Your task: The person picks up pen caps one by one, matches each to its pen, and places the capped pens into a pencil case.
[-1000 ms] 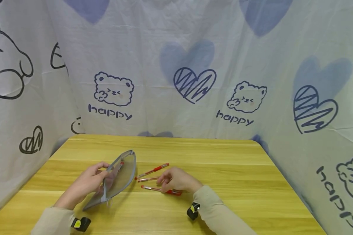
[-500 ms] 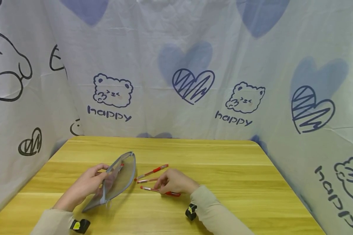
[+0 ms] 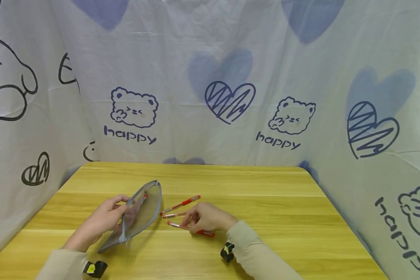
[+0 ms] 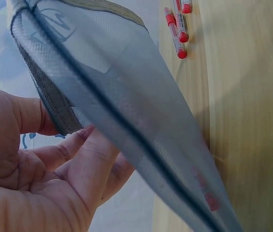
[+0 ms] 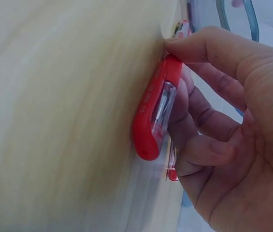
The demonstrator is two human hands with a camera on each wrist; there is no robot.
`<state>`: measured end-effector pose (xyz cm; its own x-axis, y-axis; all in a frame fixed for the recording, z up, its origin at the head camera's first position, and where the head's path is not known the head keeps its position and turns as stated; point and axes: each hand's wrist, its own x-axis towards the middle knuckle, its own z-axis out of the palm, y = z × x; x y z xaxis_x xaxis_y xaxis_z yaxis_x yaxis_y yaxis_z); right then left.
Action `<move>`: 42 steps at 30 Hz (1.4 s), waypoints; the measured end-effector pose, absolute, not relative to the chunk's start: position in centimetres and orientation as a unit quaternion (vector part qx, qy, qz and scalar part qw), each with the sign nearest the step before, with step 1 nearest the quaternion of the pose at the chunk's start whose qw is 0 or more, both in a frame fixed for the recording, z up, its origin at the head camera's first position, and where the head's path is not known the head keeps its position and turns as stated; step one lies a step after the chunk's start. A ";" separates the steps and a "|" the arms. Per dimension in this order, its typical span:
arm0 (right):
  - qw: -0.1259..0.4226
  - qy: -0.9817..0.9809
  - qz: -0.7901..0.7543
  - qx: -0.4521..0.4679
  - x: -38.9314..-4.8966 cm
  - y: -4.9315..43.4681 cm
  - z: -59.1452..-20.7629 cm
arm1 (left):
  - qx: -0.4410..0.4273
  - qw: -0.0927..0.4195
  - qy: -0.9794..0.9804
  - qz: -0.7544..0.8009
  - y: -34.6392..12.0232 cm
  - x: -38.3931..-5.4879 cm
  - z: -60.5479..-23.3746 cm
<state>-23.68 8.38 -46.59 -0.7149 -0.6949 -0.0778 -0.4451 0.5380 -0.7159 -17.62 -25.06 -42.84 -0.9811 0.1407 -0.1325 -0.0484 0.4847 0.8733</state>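
In the head view my left hand (image 3: 103, 219) grips the edge of a grey mesh zip pouch (image 3: 147, 212), tilted with its mouth spread. A red-ended pen (image 3: 144, 198) shows through the mesh, also as a blurred red tip (image 4: 211, 200) in the left wrist view. My right hand (image 3: 211, 217) pinches the nearest red pen (image 3: 176, 225) between thumb and fingers, low over the table. In the right wrist view, this pen's red cap (image 5: 148, 140) with its clip points out past the fingers. Two more red pens (image 3: 192, 200) (image 3: 171, 215) lie behind it, one partly hidden by the right hand.
The yellow wood-grain table (image 3: 283, 217) extends around the hands. Behind and beside it hangs a pale curtain (image 3: 182, 128) with hearts and bear drawings. Black wrist mounts (image 3: 95, 268) sit at both sleeves.
My right hand has shifted slightly left and nearer along the front pen, its fingers closing about it. My left hand and the pouch stay nearly still.
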 end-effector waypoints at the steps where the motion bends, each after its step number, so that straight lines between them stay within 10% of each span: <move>1: 0.184 0.855 -0.349 -0.336 -23.7 8.4 -46.6 | 0.025 0.094 0.856 0.508 -25.0 -17.6 -42.8; 42: 0.195 0.763 -0.574 -0.223 -23.4 7.2 -45.6 | 0.030 0.085 0.853 0.514 -25.2 -17.9 -42.9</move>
